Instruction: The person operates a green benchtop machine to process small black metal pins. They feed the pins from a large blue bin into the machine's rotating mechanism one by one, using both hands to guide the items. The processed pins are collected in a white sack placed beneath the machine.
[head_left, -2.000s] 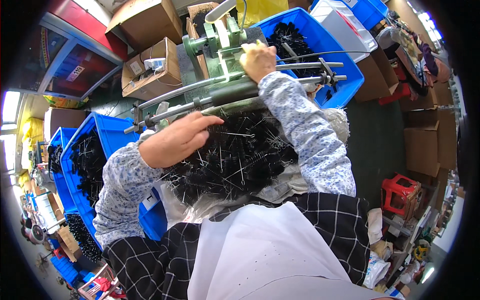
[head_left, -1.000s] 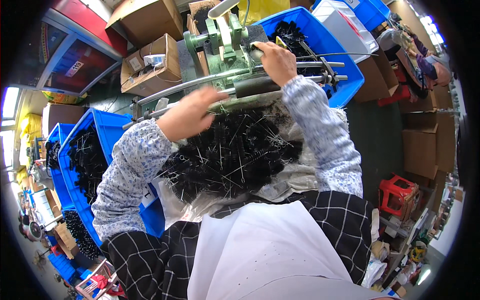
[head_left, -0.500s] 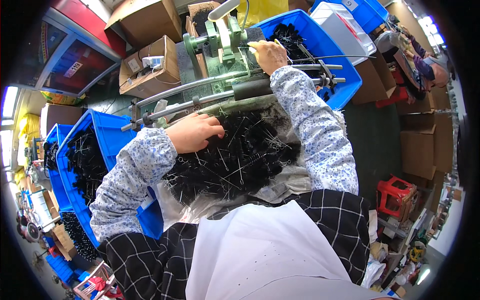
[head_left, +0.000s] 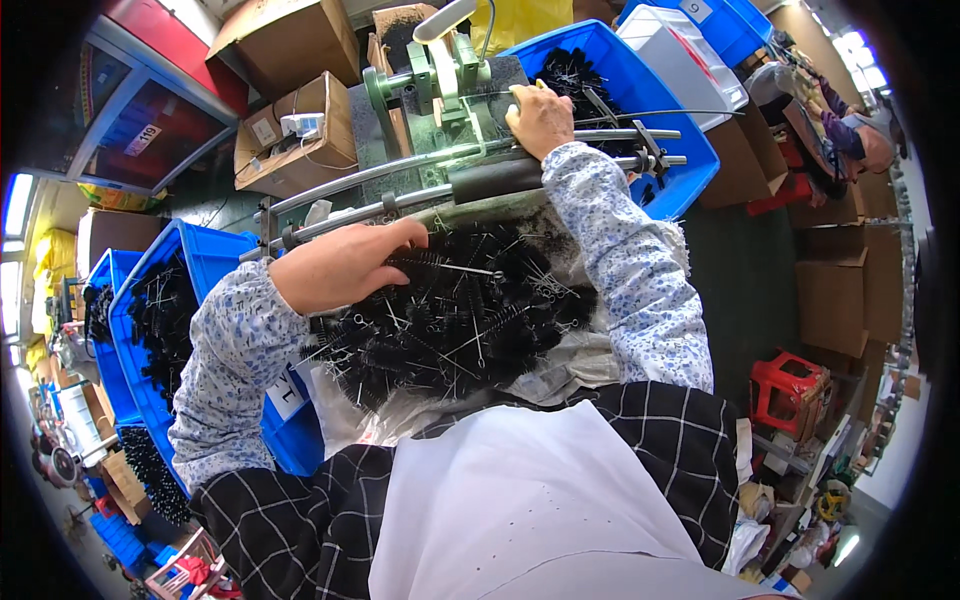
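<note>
My left hand [head_left: 345, 266] is closed, thumb and fingers pinching the bristled end of a black twisted-wire brush [head_left: 455, 267], whose bare wire and loop point right. Below it, a heap of similar black brushes [head_left: 450, 340] lies on pale sheeting over my lap. Beside the green bench machine [head_left: 447, 85], my right hand [head_left: 540, 118] has its fingers curled in at the machine's right side. A thin wire-like line shows at those fingertips, but what they hold is too small to make out.
Metal rails [head_left: 370, 208] with a dark roller cross in front of the machine. A blue bin [head_left: 690, 165] with brushes stands at the right, another blue bin [head_left: 215, 265] at the left. Cardboard boxes [head_left: 295, 150] sit behind. Another person [head_left: 850, 135] works at the far right.
My left hand has moved left and slightly up from the heap, a brush now showing in its fingers. My right hand stays beside the machine, its fingers more curled.
</note>
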